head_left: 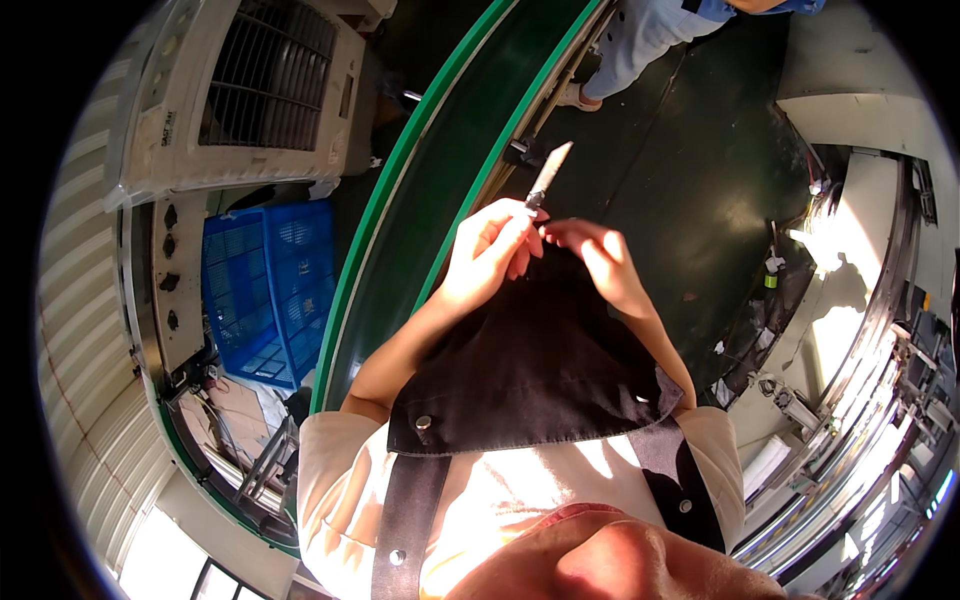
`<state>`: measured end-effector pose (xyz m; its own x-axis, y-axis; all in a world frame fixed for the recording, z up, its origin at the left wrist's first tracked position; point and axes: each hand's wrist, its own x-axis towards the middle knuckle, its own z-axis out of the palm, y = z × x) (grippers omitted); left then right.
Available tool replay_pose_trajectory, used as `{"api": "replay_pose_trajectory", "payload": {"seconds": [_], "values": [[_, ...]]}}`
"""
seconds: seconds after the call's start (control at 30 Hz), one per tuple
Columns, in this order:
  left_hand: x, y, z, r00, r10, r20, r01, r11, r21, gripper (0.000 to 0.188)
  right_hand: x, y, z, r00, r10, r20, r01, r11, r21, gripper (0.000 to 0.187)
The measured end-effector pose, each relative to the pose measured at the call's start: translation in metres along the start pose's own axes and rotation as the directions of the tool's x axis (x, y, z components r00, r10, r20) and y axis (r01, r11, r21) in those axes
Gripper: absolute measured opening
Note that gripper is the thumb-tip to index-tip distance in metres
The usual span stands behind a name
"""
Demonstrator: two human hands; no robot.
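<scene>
Left hand grips a pale slim strip (551,171) beside the green conveyor (440,160)

The strip, dark at its lower end, stands tilted just off the conveyor's right-hand edge. The left hand (485,250) is closed on that dark end, thumb against fingers, its wrist overlapping the conveyor's edge in this view. The right hand (602,260), a little farther from the conveyor, has its fingers bent close to the left one's fingertips; whether it holds anything I cannot tell. Below both hands, a black apron (530,385) spreads out to the right of the conveyor and hides what lies under it.

Left of the conveyor, a blue crate (300,290) with perforated sides sits near its edge. Farther along on that same side is a large pale machine with a dark grille (268,80), and a corrugated wall (85,290) lies well out beyond the crate.

Right of the conveyor stretches a dark floor (690,170). Next to the conveyor's far end, another person's leg (645,45) and shoe (580,98) occupy that floor. Well off to the conveyor's right, scraps lie around the foot of a pale, sunlit panel (860,215).
</scene>
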<state>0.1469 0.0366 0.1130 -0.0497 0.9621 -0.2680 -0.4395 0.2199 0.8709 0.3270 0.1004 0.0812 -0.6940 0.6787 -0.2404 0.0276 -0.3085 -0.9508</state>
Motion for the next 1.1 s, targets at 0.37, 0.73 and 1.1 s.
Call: {"api": "replay_pose_trajectory", "payload": {"seconds": [0.37,0.73,1.1], "values": [[-0.003,0.001,-0.008,0.989,0.094,-0.113,-0.101,0.993,-0.054,0.022,0.063,0.103,-0.008,0.740,0.526,0.420,0.106,0.525,-0.845,0.041],[-0.009,0.010,-0.019,0.955,0.127,-0.267,-0.150,0.986,-0.070,0.024,0.083,0.082,0.002,0.620,0.774,0.131,-0.362,0.430,-0.827,0.039],[-0.014,0.008,-0.022,0.893,0.083,-0.443,-0.136,0.986,-0.091,0.025,0.046,0.052,0.040,0.684,0.271,0.677,0.221,0.807,-0.547,0.038]]}}
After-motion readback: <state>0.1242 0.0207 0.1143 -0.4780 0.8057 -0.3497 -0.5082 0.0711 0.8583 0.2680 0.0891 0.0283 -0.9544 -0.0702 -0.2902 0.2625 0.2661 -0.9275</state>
